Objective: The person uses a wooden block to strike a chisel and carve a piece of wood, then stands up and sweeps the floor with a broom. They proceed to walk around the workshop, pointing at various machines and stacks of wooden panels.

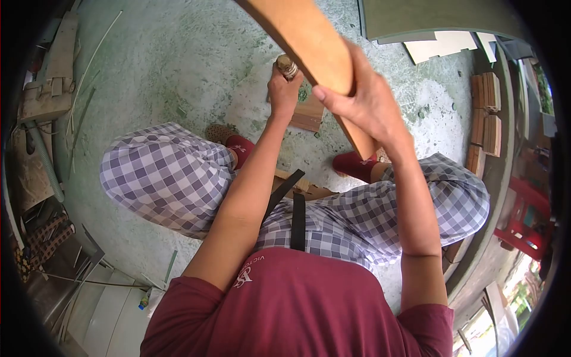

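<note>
My right hand (372, 107) grips the edge of a long, curved, light orange-brown wooden piece (315, 44), thumb on its face. The piece is raised and slants from the top edge down toward my right foot. My left hand (284, 92) is closed around a short round object (286, 66) with a pale, flat end; its lower part is hidden in the fist. This hand is close to the left side of the wooden piece. Below both, a flat brown board (307, 116) lies on the floor, partly covered by the hand and the wooden piece.
Stacked wooden blocks (489, 113) stand along the right side, with a red plastic chair (526, 214) beyond. A dark green panel (440, 18) and pale sheets (443, 46) are at the upper right. Wooden machine parts (50, 98) line the left. Black straps (298, 220) hang over my lap.
</note>
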`<control>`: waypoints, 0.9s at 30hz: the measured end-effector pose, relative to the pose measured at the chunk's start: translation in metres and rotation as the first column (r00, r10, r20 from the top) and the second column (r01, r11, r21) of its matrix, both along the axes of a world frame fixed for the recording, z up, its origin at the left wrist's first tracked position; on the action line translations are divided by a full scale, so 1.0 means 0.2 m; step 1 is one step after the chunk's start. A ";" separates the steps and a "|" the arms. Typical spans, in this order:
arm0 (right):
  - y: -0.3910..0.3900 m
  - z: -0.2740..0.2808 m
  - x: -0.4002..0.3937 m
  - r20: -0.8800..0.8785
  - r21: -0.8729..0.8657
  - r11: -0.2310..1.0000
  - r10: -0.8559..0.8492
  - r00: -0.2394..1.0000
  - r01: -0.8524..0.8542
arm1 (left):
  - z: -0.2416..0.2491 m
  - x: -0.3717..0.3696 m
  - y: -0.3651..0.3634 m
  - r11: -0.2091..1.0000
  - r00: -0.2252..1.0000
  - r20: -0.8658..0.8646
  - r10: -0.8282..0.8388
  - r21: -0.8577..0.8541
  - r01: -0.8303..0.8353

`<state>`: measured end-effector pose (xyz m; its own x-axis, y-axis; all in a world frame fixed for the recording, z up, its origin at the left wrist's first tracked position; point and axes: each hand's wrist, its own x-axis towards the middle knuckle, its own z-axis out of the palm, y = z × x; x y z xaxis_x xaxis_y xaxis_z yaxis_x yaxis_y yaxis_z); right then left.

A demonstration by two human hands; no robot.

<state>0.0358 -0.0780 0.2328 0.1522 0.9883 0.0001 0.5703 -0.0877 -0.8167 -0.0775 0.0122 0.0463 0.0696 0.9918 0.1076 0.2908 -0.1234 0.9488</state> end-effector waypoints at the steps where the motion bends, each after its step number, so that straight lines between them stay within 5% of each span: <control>1: 0.00 -0.07 0.00 -0.001 -0.060 0.998 0.013 1.000 -0.013 | 0.00 0.00 0.00 1.000 1.000 -0.019 0.014 -0.027 -0.014; 5: -0.01 -0.22 0.02 0.172 -0.317 0.948 0.090 0.981 -0.032 | -0.02 -0.01 0.02 0.998 0.984 0.178 -0.012 0.061 0.001; 7: -0.03 -0.20 0.05 0.039 -0.404 0.914 0.044 0.998 -0.025 | -0.06 -0.03 0.03 0.998 0.981 0.192 0.015 -0.067 -0.003; 9: -0.05 -0.19 0.09 0.015 -0.183 0.977 -0.106 0.994 0.107 | -0.09 -0.06 0.07 0.992 0.973 0.229 -0.017 -0.121 0.046; 13: -0.08 -0.14 0.17 -0.023 -0.133 0.960 -0.252 0.968 0.247 | -0.05 -0.07 0.08 0.986 0.944 0.325 0.052 -0.168 0.004; 19: -0.08 -0.18 0.19 -0.088 -0.175 0.933 -0.332 0.939 0.314 | -0.05 -0.08 0.10 0.984 0.978 0.206 0.038 -0.179 0.000; 27: -0.08 -0.19 0.17 -0.043 -0.202 0.937 -0.300 0.953 0.286 | -0.08 -0.06 0.06 0.982 0.964 0.265 0.040 -0.187 0.011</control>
